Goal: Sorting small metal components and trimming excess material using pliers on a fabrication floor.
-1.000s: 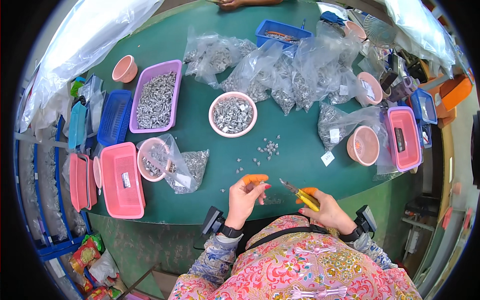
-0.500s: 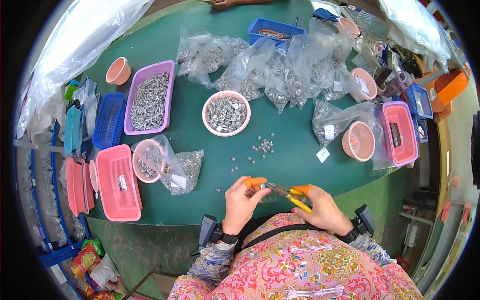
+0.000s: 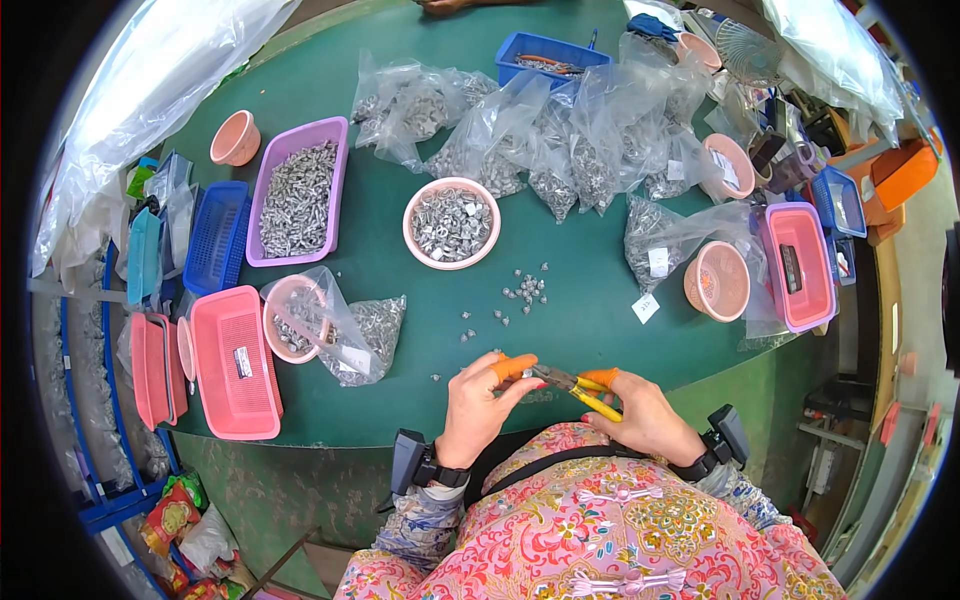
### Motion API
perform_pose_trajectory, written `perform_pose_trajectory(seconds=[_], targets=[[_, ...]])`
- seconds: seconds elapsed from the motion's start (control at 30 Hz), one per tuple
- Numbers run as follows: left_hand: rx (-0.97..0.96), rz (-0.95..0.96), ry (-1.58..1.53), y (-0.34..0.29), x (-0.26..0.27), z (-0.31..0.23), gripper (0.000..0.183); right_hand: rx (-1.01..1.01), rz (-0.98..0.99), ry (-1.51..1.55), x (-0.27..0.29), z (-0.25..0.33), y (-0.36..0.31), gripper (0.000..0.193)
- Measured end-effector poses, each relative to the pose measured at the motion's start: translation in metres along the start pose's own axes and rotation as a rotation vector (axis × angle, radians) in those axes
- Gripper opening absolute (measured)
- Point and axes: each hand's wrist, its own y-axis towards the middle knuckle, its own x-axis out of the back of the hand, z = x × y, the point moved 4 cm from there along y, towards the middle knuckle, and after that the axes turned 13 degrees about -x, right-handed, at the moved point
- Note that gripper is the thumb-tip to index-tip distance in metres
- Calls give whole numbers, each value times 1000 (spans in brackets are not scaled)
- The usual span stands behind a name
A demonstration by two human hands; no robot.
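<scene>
My left hand, with an orange cover on a finger, pinches a small silvery metal part near the table's front edge. In my right hand are yellow-handled pliers, held by the handles. Their jaws reach left to the metal part; whether they grip it cannot be made out. Beyond my hands, several small metal pieces lie loose on the green table. Farther off stands a pink bowl heaped with silvery metal parts.
To the left are a purple tray of metal parts, a pink basket and a plastic bag of parts. Several filled bags line the back. On the right sit a pink bowl and a pink tray. Another person's arm rests at the far edge.
Both hands stay nearly in place, with the pliers still at the metal part. The view shifts very slightly; otherwise the table looks the same.
</scene>
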Motion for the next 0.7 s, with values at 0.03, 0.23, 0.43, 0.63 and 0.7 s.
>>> perform_pose_trajectory(seconds=[0.03,0.23,0.43,0.63,0.7], targets=[[-11,-1,15,0,0,-1,25,-19,15,-7,0,-1,0,43],[-34,-9,28,0,1,-4,26,-121,98,44,1,1,0,46],[32,39,-55,1,-1,-4,25,-137,82,160,-7,-12,0,45],[299,-172,-859,-13,-25,16,23,-81,-45,120,-2,2,0,44],[328,-190,-898,-12,-29,17,22,-39,-89,68,0,9,-1,44]])
